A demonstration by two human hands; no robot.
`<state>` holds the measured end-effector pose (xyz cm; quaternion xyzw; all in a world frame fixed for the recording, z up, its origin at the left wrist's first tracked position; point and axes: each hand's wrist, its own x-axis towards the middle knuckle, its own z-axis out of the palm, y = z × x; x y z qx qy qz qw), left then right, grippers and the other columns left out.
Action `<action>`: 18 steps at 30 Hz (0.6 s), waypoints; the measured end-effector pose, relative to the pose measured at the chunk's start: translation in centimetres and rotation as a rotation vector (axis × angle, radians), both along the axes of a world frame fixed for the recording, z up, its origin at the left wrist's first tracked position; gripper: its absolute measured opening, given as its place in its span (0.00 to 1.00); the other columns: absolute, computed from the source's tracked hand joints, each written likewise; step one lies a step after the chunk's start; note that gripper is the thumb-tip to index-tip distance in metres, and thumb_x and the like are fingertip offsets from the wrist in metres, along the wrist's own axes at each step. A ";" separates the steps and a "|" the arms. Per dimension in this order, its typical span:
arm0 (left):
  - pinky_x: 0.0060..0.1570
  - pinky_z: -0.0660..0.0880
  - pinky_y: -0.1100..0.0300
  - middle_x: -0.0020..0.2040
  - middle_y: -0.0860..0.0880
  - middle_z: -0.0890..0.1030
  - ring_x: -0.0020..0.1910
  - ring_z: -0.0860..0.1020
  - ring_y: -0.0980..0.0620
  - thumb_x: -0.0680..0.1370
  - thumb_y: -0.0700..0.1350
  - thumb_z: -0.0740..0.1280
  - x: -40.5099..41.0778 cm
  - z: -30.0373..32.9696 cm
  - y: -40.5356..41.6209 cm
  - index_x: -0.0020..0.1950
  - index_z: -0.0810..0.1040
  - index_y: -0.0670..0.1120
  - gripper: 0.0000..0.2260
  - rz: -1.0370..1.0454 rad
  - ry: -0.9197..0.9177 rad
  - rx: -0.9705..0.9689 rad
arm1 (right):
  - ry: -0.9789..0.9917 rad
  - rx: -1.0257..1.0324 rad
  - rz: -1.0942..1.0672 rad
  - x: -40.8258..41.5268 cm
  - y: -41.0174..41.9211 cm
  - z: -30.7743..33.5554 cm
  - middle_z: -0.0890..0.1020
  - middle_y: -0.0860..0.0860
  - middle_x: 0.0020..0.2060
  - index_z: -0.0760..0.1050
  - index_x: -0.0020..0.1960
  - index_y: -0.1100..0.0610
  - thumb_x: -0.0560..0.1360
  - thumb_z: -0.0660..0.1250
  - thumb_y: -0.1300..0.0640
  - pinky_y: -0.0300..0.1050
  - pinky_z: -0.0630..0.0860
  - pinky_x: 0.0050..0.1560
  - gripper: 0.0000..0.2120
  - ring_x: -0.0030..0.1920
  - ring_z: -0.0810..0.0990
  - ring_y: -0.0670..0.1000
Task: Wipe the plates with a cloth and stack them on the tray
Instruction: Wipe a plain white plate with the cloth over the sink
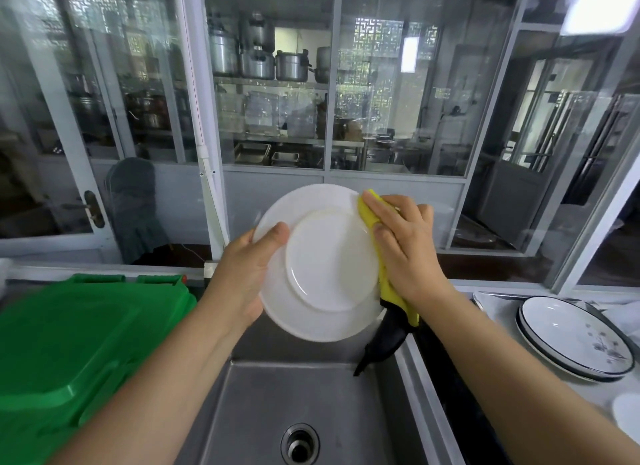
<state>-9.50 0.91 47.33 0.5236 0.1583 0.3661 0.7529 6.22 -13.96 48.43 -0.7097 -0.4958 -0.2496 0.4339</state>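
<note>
A white plate is held upright over the steel sink, its underside with the foot ring facing me. My left hand grips its left rim, thumb on the back. My right hand holds a yellow cloth with a black part hanging below, and presses it against the plate's right rim. Two black-rimmed plates with a flower print lie stacked on the right counter. A tray under them I cannot make out.
A green plastic bin lid fills the left side beside the sink. The sink drain sits below the plate. Another white dish edge shows at the far right. Glass partitions with shelves of steel pots stand behind.
</note>
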 end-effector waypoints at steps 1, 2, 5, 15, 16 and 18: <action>0.34 0.80 0.53 0.44 0.48 0.86 0.40 0.84 0.48 0.64 0.55 0.74 0.1 0.0 0.1 0.48 0.82 0.50 0.15 0.031 -0.010 -0.032 | 0.023 0.018 -0.011 0.0 -0.2 -0.5 0.72 0.51 0.60 0.72 0.68 0.51 0.77 0.54 0.59 0.26 0.53 0.59 0.21 0.53 0.61 0.51; 0.34 0.80 0.53 0.43 0.50 0.86 0.39 0.84 0.49 0.67 0.55 0.73 0.2 0.0 0.2 0.47 0.82 0.51 0.13 0.065 -0.016 -0.066 | 0.035 0.034 -0.025 -0.2 -0.3 -1.1 0.71 0.52 0.60 0.71 0.69 0.52 0.77 0.54 0.59 0.25 0.52 0.59 0.22 0.54 0.61 0.50; 0.33 0.80 0.54 0.43 0.52 0.86 0.39 0.84 0.51 0.75 0.54 0.69 0.9 -0.1 0.2 0.52 0.79 0.53 0.08 0.122 -0.055 -0.197 | 0.031 0.058 -0.072 -1.4 -0.2 -3.1 0.70 0.56 0.60 0.70 0.70 0.54 0.77 0.53 0.57 0.29 0.52 0.62 0.22 0.55 0.60 0.50; 0.28 0.78 0.59 0.39 0.49 0.86 0.35 0.84 0.51 0.79 0.50 0.65 2.8 -1.1 -2.3 0.53 0.78 0.47 0.08 0.086 -0.113 -0.425 | -0.462 -0.032 -0.143 -6.8 2.3 -6.2 0.78 0.55 0.59 0.76 0.65 0.58 0.73 0.61 0.59 0.51 0.69 0.44 0.21 0.44 0.71 0.57; 0.28 0.78 0.59 0.37 0.49 0.85 0.34 0.84 0.51 0.79 0.50 0.65 2.8 -1.1 -2.4 0.52 0.78 0.46 0.08 0.073 -0.114 -0.437 | -0.487 -0.031 -0.147 -6.9 2.7 -6.2 0.76 0.53 0.59 0.77 0.64 0.57 0.72 0.63 0.59 0.50 0.69 0.44 0.20 0.44 0.71 0.56; 0.29 0.79 0.59 0.37 0.48 0.85 0.35 0.84 0.51 0.80 0.49 0.64 2.7 -1.1 -2.2 0.52 0.78 0.45 0.08 0.065 -0.127 -0.429 | -0.559 -0.039 -0.117 -6.6 2.9 -6.5 0.71 0.51 0.61 0.77 0.63 0.55 0.71 0.65 0.60 0.49 0.68 0.45 0.20 0.45 0.69 0.55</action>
